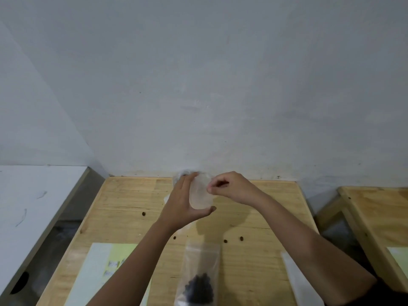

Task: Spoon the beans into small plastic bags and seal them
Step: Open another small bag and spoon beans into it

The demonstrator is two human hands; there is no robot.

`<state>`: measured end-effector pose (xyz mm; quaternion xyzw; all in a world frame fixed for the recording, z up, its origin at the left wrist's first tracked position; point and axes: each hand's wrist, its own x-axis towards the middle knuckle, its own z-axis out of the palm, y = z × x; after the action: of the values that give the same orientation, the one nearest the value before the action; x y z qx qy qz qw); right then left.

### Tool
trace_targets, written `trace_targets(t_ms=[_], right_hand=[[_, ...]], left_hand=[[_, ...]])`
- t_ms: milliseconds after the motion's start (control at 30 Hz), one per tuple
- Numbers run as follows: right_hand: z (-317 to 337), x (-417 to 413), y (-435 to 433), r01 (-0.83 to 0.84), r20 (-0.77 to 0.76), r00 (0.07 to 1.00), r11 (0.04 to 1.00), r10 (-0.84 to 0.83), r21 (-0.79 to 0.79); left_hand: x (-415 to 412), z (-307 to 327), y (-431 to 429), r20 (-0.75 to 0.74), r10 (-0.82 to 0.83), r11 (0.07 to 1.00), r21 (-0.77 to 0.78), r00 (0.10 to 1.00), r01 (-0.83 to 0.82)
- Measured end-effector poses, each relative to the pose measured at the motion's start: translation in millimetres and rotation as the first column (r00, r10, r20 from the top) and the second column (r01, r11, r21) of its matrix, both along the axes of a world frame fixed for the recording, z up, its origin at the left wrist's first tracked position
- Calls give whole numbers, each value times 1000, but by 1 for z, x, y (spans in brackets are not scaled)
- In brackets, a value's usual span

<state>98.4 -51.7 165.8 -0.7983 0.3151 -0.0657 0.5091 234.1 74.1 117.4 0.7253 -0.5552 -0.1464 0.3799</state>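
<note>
Empty bag (pixel 200 193) gripped by left hand (pixel 181 204), right hand (pixel 229 187) pinching its edge; sheet (pixel 99 261) writing unreadable.

Dim, soft focus — wide-angle bowing

A plain workroom is showing: a plywood surface (pixel 271 208) under the right grip (pixel 230 188), a second surface (pixel 377 208) right of it, bare wall (pixel 220 85) beyond.
</note>
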Motion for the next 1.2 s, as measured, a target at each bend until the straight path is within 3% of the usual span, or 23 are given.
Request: trace_targets(t_ms=[133,300,400,533,633,833,1033,1133,1200], right_hand=[[-31,20,-13,211,80,974,977,-211,14],[-80,33,-20,331,-111,926,918,-361,-220],[-95,42,-14,355,-189,908,927,-373,-122],[-103,64,3,265,-267,934,962,-238,70],[-117,79,13,346,-167,931,931,-325,117],[-120,93,4,603,63,798,795,-600,-59],[-106,101,-10,699,251,706,707,-662,-102],[-111,107,-12,709,255,704,680,-663,-188],[-119,112,-6,720,222,692,680,-687,-140]], left_hand=[[31,-15,20,-66,95,995,42,993,-93],[70,-28,42,-115,191,980,80,975,-183],[90,-33,50,-145,220,974,87,965,-209],[110,-39,55,-183,227,972,99,957,-212],[120,-41,52,-204,208,976,112,957,-188],[135,-45,44,-224,170,981,126,960,-145],[143,-50,40,-256,139,985,132,957,-108],[149,-51,37,-263,135,985,137,955,-101],[151,-53,36,-264,129,986,138,956,-95]])
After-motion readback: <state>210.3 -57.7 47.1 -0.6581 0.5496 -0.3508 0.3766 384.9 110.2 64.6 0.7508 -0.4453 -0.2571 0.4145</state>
